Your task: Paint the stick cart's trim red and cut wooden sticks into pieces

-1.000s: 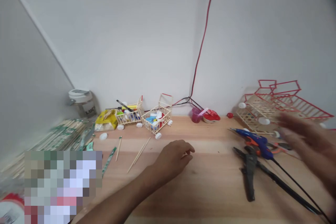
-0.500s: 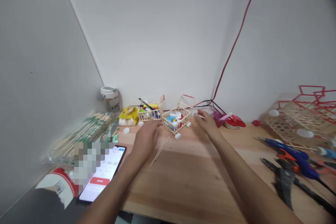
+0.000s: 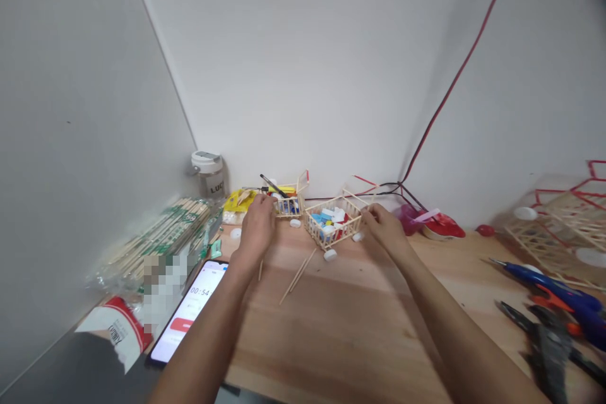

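A small wooden-stick cart point(image 3: 310, 226) stands on the table, loaded with blue, white and red pieces, with white round wheels at its base. My right hand point(image 3: 384, 226) is at its right corner, fingertips pinched together on the sticks. Behind and to the left is a second stick cart point(image 3: 296, 209), holding a black pen and coloured items. At this cart's left end is my left hand point(image 3: 258, 224), its fingers curled against the edge and partly hidden from view. Thin loose sticks point(image 3: 297, 276) lie on the wood between my forearms.
On the left are bagged sticks point(image 3: 156, 233), a phone point(image 3: 189, 303) with a running timer, a lidded jar point(image 3: 208, 177) and a yellow packet point(image 3: 237, 205). Pliers point(image 3: 544, 341), a blue glue gun point(image 3: 549, 284) and red-trimmed stick carts point(image 3: 558, 227) occupy the right. A red cable point(image 3: 466, 66) runs along the wall.
My right hand has closed in on the front cart's right corner. My left hand has moved left and back to the rear cart's left end, uncovering its front wheel. The view has shifted slightly.
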Tool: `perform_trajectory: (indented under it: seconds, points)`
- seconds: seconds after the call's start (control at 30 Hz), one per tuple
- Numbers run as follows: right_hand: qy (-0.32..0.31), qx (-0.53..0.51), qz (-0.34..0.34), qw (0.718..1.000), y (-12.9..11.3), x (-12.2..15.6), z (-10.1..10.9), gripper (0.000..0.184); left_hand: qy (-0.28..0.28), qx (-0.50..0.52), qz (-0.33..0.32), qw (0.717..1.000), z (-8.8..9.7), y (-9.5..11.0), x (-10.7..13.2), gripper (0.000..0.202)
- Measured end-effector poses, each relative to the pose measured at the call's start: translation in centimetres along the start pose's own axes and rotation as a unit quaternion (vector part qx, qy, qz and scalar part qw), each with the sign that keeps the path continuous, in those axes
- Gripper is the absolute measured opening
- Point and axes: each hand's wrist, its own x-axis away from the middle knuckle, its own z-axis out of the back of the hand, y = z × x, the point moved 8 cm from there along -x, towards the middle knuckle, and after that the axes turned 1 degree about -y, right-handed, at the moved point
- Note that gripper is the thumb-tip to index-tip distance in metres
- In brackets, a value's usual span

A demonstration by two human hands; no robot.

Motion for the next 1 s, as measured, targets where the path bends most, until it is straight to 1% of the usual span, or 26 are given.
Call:
perform_trajectory:
  seconds: [0.07, 0.13, 0.2, 0.27, 0.33, 0.4, 0.43, 0.5, 0.57, 0.67, 0.73, 0.8, 0.87, 0.93, 1.0]
  points:
    - [0.003, 0.007, -0.01, 1.0, 0.3, 0.8, 0.7, 0.029, -0.002, -0.008, 0.012, 1.0, 0.2, 0.3, 0.1, 0.035]
    - [0.003, 0.009, -0.02, 1.0, 0.6, 1.7, 1.4, 0.03, 0.003, -0.021, 0.018, 1.0, 0.7, 1.1, 0.3, 0.036]
    - [0.006, 0.01, -0.029, 1.0, 0.7, 2.9, 2.2, 0.03, 0.005, -0.015, 0.008, 1.0, 1.0, 2.4, 0.8, 0.036]
    - [0.018, 0.011, -0.038, 0.999, 0.8, 4.0, 3.0, 0.03, -0.015, 0.027, -0.02, 0.999, 0.6, 4.2, 1.6, 0.036]
    - [0.041, 0.01, -0.043, 0.998, 0.8, 4.8, 4.1, 0.03, -0.059, 0.083, -0.039, 0.994, -0.6, 5.8, 2.6, 0.037]
    - [0.058, 0.009, -0.044, 0.997, 0.9, 5.3, 4.9, 0.031, -0.109, 0.112, -0.035, 0.987, -2.2, 6.9, 3.6, 0.043]
    - [0.061, 0.005, -0.048, 0.997, 1.1, 5.4, 5.3, 0.031, -0.133, 0.11, -0.027, 0.985, -3.0, 7.2, 4.1, 0.046]
    - [0.063, -0.009, -0.069, 0.996, 2.1, 5.4, 6.0, 0.031, -0.179, 0.07, -0.013, 0.981, -4.4, 7.5, 5.0, 0.048]
    - [0.072, -0.018, -0.094, 0.993, 3.1, 5.3, 6.8, 0.032, -0.227, 0.001, -0.002, 0.974, -5.6, 7.5, 5.9, 0.046]
    - [0.081, 0.022, -0.098, 0.992, 3.5, 4.8, 7.8, 0.034, -0.292, -0.091, -0.004, 0.952, -6.8, 7.5, 7.0, 0.036]
    - [0.07, 0.051, -0.086, 0.993, 3.0, 4.1, 7.7, 0.035, -0.326, -0.123, -0.018, 0.937, -7.4, 7.8, 7.6, 0.026]
    - [0.05, 0.074, -0.074, 0.993, 2.0, 3.0, 7.0, 0.032, -0.353, -0.133, -0.038, 0.925, -7.6, 8.4, 8.0, 0.02]
    - [0.033, 0.12, -0.06, 0.99, 0.8, 1.6, 5.7, 0.029, -0.38, -0.134, -0.047, 0.914, -7.5, 9.2, 8.3, 0.021]
    - [0.024, 0.13, -0.057, 0.99, 0.1, 0.1, 4.0, 0.03, -0.405, -0.136, -0.046, 0.903, -7.3, 9.7, 8.5, 0.025]
    - [0.012, 0.134, -0.056, 0.989, -0.4, -1.3, 2.1, 0.031, -0.417, -0.138, -0.044, 0.897, -7.0, 10.1, 8.5, 0.025]
